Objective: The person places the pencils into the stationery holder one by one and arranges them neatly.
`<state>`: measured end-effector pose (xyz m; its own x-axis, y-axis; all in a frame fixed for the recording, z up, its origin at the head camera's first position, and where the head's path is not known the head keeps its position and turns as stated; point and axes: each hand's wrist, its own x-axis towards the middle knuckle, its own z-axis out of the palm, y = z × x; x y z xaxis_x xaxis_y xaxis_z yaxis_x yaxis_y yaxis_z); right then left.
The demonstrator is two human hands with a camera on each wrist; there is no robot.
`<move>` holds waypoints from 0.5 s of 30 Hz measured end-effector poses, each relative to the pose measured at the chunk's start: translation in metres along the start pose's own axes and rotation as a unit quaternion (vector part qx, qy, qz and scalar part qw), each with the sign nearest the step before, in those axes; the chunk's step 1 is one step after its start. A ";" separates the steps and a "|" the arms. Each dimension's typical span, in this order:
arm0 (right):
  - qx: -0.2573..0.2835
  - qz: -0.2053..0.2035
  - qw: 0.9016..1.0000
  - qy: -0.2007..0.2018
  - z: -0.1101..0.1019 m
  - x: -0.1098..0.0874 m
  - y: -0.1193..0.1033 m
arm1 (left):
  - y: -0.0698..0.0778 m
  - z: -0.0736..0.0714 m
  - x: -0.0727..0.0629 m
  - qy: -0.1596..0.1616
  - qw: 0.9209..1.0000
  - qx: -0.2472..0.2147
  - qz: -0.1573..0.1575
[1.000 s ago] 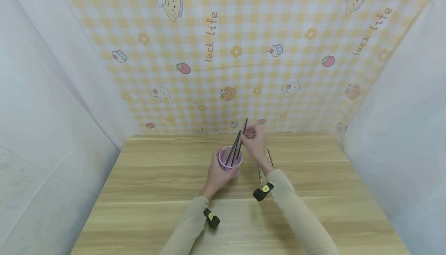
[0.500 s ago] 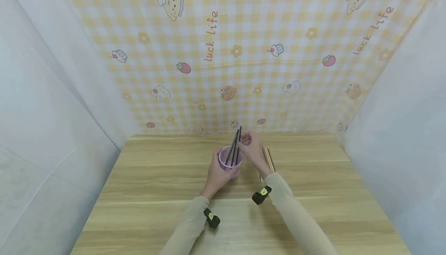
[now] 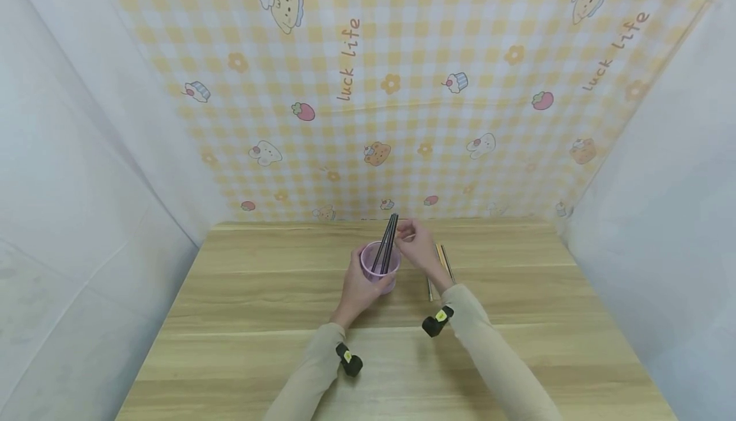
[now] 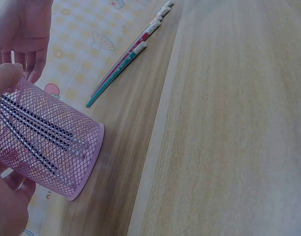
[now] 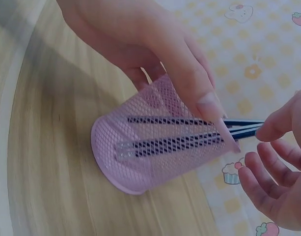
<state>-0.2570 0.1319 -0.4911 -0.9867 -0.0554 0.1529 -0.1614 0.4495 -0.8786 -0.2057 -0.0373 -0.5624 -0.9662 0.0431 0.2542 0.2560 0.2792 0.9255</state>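
My left hand [image 3: 359, 283] grips a pink mesh pen holder [image 3: 379, 269], thumb and fingers round its wall, tilting it slightly. Several dark sticks that look like chopsticks [image 3: 386, 245] lean inside it; their silvery ends [image 5: 125, 151] show through the mesh near the bottom. Beside their upper ends is my right hand [image 3: 418, 250]. In the right wrist view its thumb tip overlaps the ends of the chopsticks, while the other fingers [image 5: 260, 182] spread loosely below, apart from them.
More slim sticks, one of them green [image 4: 116, 73], lie on the wooden table [image 3: 259, 319] right of the pen holder, partly behind my right forearm. A checked cloth [image 3: 425, 50] covers the back wall. White sheets [image 3: 650, 216] hang at both sides.
My right hand has moved left and lowered one dark chopstick into the pen holder, where it now rests against the others. My left hand and the holder have stayed in place.
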 end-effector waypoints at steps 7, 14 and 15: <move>-0.023 0.014 1.000 -0.004 -0.015 0.005 0.003 | 0.000 0.000 0.000 0.003 1.000 0.005 -0.008; -0.037 0.046 0.998 0.008 -0.035 0.012 0.007 | 0.000 0.000 0.000 -0.001 1.000 0.001 -0.019; -0.033 0.049 0.998 0.011 -0.038 0.013 0.008 | 0.000 0.000 0.000 -0.001 1.000 0.000 -0.019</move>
<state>-0.2703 0.1689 -0.4787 -0.9969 0.0112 0.0778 -0.0612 0.5103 -0.8578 -0.2061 -0.0370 -0.5623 -0.9753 0.0334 0.2182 0.2187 0.2815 0.9343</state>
